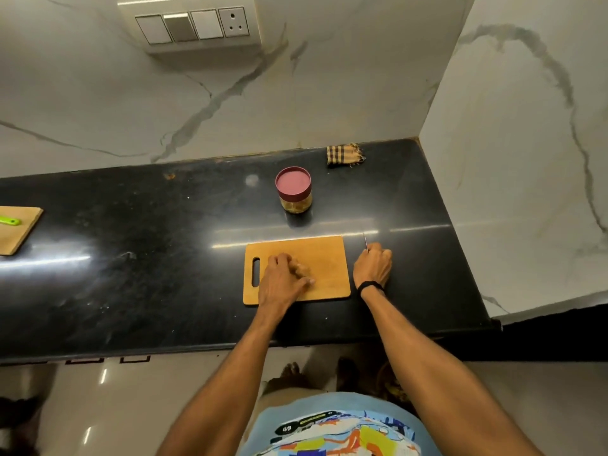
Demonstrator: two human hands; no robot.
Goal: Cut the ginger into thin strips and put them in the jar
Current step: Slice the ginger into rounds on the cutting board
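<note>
Stone, black and shiny, makes the long counter [148, 245] across the middle of the frame. White marble walls [362, 93] with grey lines stand behind it and on the right. Your left hand [283, 274] curls over the pale, lumpy ginger [303, 268] on the flat wooden board [329, 258] at lower centre. Your right hand [373, 266], just right of the board, grips a knife [365, 241]; only its thin tip shows. Above the board stands the round jar [293, 192], its dark red lid on.
</note>
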